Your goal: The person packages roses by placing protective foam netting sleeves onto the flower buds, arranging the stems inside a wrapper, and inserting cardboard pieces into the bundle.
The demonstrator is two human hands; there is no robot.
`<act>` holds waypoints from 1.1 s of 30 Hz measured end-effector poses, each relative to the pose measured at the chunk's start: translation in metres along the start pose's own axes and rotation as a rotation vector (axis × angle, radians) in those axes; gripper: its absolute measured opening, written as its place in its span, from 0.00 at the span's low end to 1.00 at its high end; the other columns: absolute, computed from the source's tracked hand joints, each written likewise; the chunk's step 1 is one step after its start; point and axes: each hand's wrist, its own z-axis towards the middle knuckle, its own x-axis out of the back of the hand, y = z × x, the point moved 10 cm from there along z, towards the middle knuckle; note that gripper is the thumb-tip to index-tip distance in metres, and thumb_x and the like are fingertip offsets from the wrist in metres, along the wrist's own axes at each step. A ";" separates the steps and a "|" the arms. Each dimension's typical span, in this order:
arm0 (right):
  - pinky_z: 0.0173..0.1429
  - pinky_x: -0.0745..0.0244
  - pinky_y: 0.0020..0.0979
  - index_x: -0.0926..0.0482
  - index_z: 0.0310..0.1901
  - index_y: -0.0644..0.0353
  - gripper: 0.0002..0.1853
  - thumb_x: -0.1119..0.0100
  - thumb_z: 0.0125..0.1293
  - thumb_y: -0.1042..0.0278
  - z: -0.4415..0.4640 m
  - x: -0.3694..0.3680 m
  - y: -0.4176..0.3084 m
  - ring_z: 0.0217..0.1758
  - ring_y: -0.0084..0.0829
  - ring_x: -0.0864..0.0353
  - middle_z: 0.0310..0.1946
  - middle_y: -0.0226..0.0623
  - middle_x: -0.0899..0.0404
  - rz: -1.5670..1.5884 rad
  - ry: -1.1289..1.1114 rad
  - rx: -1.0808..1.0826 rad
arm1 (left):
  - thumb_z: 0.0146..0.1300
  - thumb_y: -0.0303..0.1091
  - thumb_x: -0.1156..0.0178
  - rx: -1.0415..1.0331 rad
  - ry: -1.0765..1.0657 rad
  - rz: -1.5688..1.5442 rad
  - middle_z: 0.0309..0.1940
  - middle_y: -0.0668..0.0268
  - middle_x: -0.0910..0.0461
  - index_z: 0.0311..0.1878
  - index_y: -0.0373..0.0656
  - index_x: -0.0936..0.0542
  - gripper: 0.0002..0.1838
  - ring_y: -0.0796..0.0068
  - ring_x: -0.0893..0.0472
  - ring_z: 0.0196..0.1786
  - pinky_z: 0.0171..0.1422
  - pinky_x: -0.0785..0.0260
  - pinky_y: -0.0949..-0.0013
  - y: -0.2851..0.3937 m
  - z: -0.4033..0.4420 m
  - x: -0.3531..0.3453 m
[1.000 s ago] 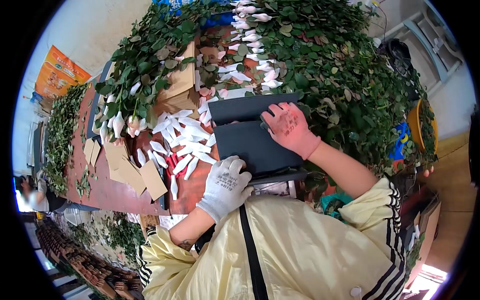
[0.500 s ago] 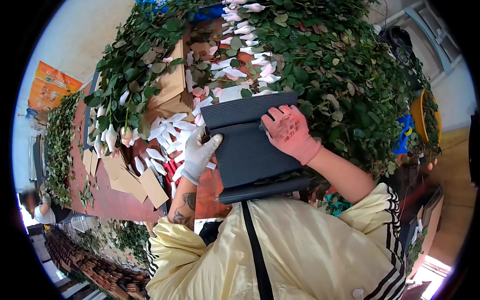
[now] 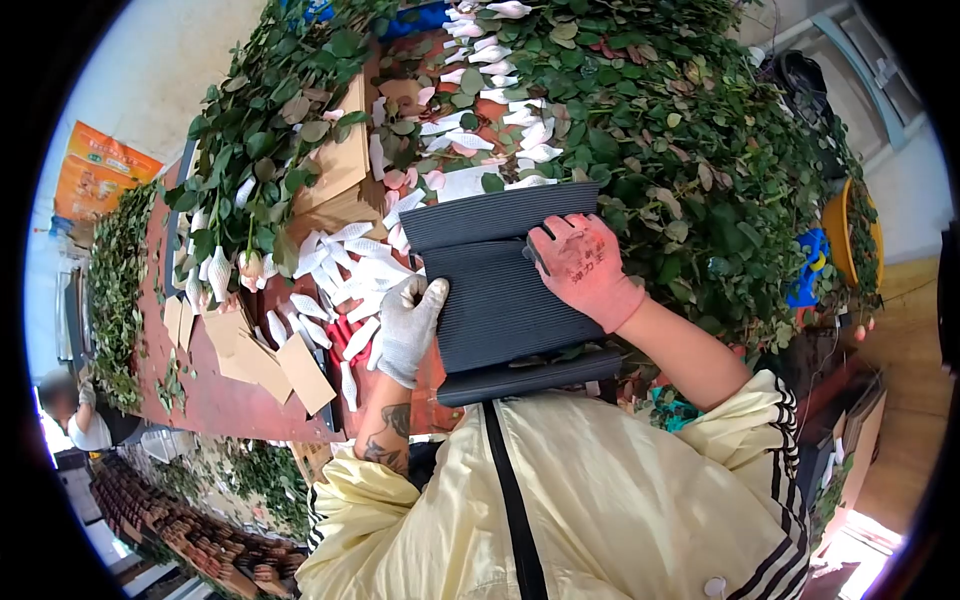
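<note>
A black ribbed sheet [image 3: 510, 305], folded at its far and near edges, lies at the table's front edge, before my body. My left hand [image 3: 408, 330], in a whitish glove, is at the sheet's left edge with the thumb raised against it; its other fingers are partly hidden. On the sheet's upper right rests my right hand [image 3: 585, 268] in a pink glove, its fingers curled round something dark that I cannot make out. White mesh flower sleeves [image 3: 345, 262] lie in a heap to the left of the sheet, with red pieces [image 3: 350, 333] among them.
Leafy rose stems [image 3: 660, 150] pile up at the right and back. Another bunch [image 3: 270, 130] hangs over cardboard [image 3: 340, 175]. Cardboard pieces [image 3: 305, 373] lie on the red table [image 3: 215, 405]. A person [image 3: 85, 415] is at the far left, near an orange poster [image 3: 100, 170].
My left hand has moved up from the near left corner to the sheet's left edge. The sheet's near part now lies folded in a narrow strip. My right hand has stayed on the sheet.
</note>
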 end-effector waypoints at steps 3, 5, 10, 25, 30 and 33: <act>0.55 0.37 0.38 0.29 0.38 0.53 0.08 0.54 0.58 0.63 0.001 0.051 -0.015 0.52 0.39 0.31 0.39 0.33 0.29 -0.188 0.131 -0.045 | 0.62 0.34 0.38 -0.044 0.107 -0.064 0.16 0.75 0.39 0.19 0.41 0.34 0.19 0.85 0.43 0.23 0.25 0.47 0.73 -0.003 -0.001 -0.003; 0.59 0.38 0.39 0.29 0.39 0.51 0.09 0.55 0.58 0.63 -0.001 0.081 -0.047 0.55 0.41 0.32 0.42 0.36 0.28 -0.155 0.138 0.112 | 0.62 0.33 0.39 -0.063 0.195 -0.034 0.16 0.75 0.39 0.18 0.40 0.35 0.20 0.85 0.43 0.23 0.26 0.48 0.74 -0.004 -0.004 0.001; 0.70 0.48 0.45 0.28 0.50 0.50 0.17 0.59 0.64 0.55 -0.035 0.002 -0.088 0.65 0.49 0.39 0.60 0.44 0.33 -0.054 -0.285 0.488 | 0.62 0.32 0.39 -0.007 0.223 -0.091 0.17 0.75 0.39 0.18 0.40 0.35 0.20 0.85 0.44 0.23 0.26 0.49 0.73 -0.013 -0.007 0.002; 0.74 0.57 0.49 0.35 0.63 0.57 0.37 0.51 0.59 0.38 -0.017 -0.037 -0.090 0.70 0.55 0.46 0.66 0.52 0.41 -0.115 -0.444 0.290 | 0.65 0.38 0.45 0.049 0.197 0.055 0.34 0.60 0.19 0.44 0.34 0.22 0.15 0.72 0.22 0.39 0.47 0.30 0.66 -0.030 -0.020 0.025; 0.74 0.57 0.47 0.35 0.63 0.59 0.38 0.44 0.56 0.42 -0.009 -0.035 -0.094 0.70 0.55 0.47 0.65 0.55 0.42 -0.076 -0.597 0.265 | 0.59 0.37 0.42 0.111 0.336 0.387 0.37 0.54 0.19 0.44 0.36 0.21 0.15 0.58 0.20 0.43 0.50 0.29 0.63 -0.038 -0.067 0.110; 0.74 0.57 0.48 0.35 0.62 0.60 0.39 0.44 0.55 0.42 -0.008 -0.035 -0.094 0.70 0.56 0.48 0.66 0.56 0.43 -0.087 -0.666 0.231 | 0.54 0.35 0.40 0.018 0.451 0.863 0.37 0.56 0.21 0.41 0.39 0.21 0.13 0.56 0.22 0.42 0.49 0.31 0.57 -0.045 -0.100 0.153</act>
